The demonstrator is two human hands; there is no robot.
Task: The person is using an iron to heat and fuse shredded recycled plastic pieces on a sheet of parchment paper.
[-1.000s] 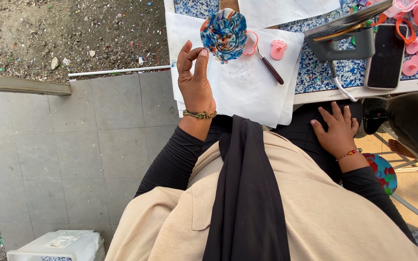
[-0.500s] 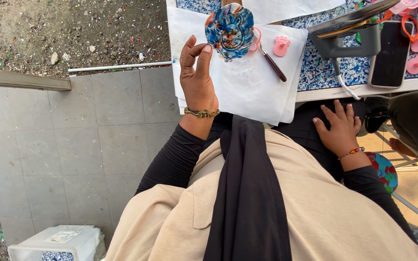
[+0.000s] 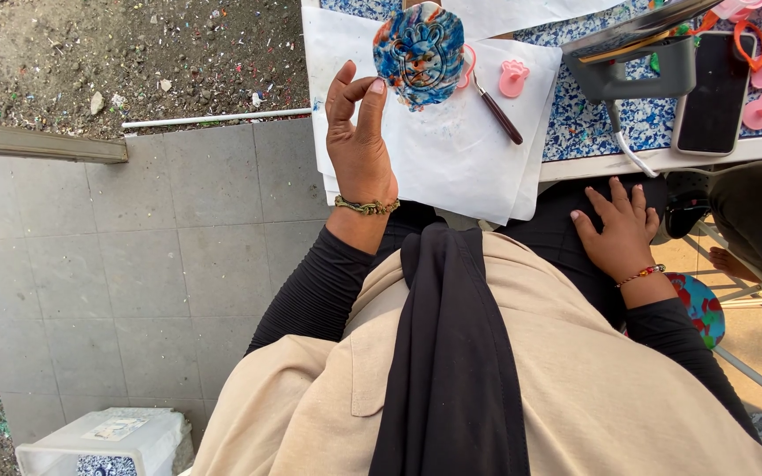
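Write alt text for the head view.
Seen from above, a seated person's left hand lifts beside a swirled blue-and-orange clay disc on white paper, without holding it; the right hand rests on their lap.

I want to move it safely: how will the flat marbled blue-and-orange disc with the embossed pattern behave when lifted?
The marbled blue-and-orange disc looks thin and flat, so probably light and unlikely to roll. It looks like soft clay, so it may bend or tear. It lies on white paper, which might slide if pushed.
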